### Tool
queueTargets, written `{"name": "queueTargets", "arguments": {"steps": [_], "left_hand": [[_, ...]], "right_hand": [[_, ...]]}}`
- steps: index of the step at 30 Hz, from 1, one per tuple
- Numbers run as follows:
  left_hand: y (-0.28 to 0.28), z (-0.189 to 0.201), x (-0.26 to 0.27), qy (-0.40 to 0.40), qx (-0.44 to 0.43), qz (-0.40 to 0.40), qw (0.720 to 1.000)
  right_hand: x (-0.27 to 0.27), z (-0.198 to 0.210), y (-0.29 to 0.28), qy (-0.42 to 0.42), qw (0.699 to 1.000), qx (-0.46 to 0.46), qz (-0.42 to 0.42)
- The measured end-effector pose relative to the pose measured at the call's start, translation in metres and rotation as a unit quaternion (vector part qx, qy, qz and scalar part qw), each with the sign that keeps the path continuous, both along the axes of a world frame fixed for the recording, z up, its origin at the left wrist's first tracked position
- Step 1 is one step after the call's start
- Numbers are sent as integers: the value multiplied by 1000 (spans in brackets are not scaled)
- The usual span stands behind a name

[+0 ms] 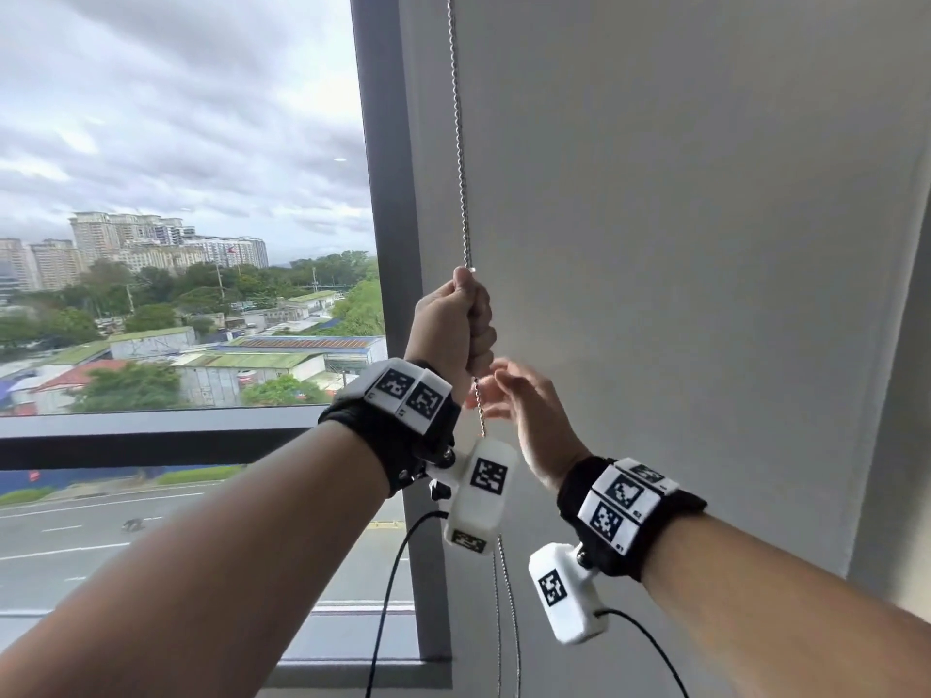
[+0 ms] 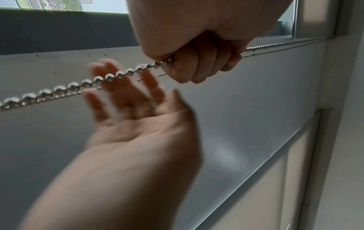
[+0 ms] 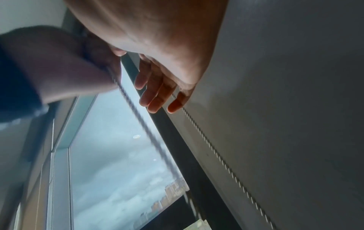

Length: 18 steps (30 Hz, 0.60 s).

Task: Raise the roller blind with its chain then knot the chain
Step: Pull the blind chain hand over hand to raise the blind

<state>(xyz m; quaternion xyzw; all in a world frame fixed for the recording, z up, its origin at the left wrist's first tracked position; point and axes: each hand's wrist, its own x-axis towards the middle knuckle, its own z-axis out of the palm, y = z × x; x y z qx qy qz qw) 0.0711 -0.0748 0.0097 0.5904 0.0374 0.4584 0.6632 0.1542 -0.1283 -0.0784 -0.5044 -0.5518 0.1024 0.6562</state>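
Right hand (image 1: 524, 410): nearest, at 5 o'clock of the left fist, fingers (image 2: 118, 91) spread and straight, blurred, holding nothing; whether they touch the chain cannot be told.
Left hand (image 1: 456, 324): fist curled tight round the chain.
Chain (image 1: 461, 143): silver beads, running up toward 12 o'clock from the fist and down toward 6 o'clock.
Roller blind (image 1: 680, 244): plain grey fabric, lowered behind the chain, at 3 o'clock of both hands.
Window (image 1: 176, 193): farthest, at 9 o'clock.

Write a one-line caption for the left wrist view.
Left hand grips the bead chain in a fist while the open right hand reaches toward it.
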Motion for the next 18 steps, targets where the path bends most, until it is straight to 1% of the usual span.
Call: {"name": "queueTargets", "arguments": {"steps": [4,7,10,14,16,18], "left_hand": [[-3,-15,-2,0,1,-1,1000],[-5,-27,-4,17,-1,-1,1000],[-6,-40,-7,37,-17,4,999],[-10,-65,-11,64,-44,14,997],[-10,-82,-12,85,-55,23,995],[-9,-99,-11,113,-52,36,991]], "right_hand": [[4,59,0,9,999,49,-2],[-1,99,-1,-3,998,66,9],[-8,130,2,-1,997,68,24],[-19,156,5,22,997,43,56],[-25,159,7,46,996,24,76],[-31,154,9,71,995,7,75]]}}
